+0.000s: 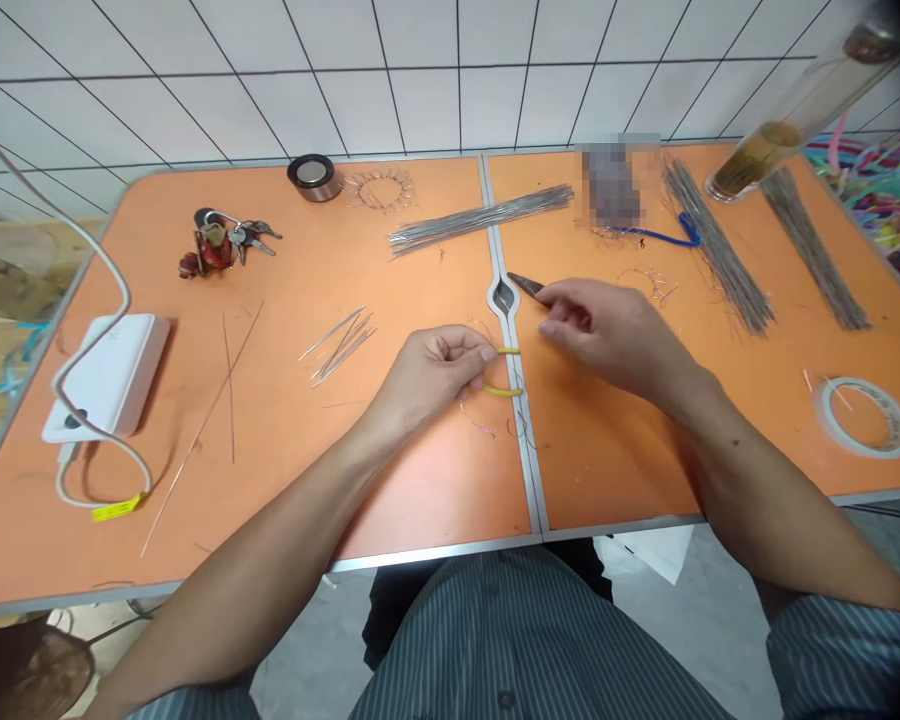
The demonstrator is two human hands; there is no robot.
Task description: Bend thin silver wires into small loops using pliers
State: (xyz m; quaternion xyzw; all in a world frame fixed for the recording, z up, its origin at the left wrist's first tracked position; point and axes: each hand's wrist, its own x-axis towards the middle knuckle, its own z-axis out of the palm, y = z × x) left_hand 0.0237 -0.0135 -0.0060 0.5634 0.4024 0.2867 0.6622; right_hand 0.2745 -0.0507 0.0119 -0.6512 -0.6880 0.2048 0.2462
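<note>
A striped shirt [510,640] fills the foreground as a person leans over an orange folding table [450,490], both forearms resting on its near edge. The left hand [429,375] is curled closed, gripping a pair of curved yellow handles [504,391] that stick out past the fingers toward the table's metal center seam [529,450]. The right hand [607,335], fingers loosely bent, pinches a pointed black tip [525,285] just beside the seam's oval cutout. Thin loose wires [341,345] lie left of the hands, and long bundles of gray wire [480,220] lie beyond them. A ring of tape [832,415] sits at the right. Keys [229,240] and a white power bank [105,375] with a white cable [124,290] sit at the left, while a clear tube [765,150] with brownish contents crosses the far right corner.
</note>
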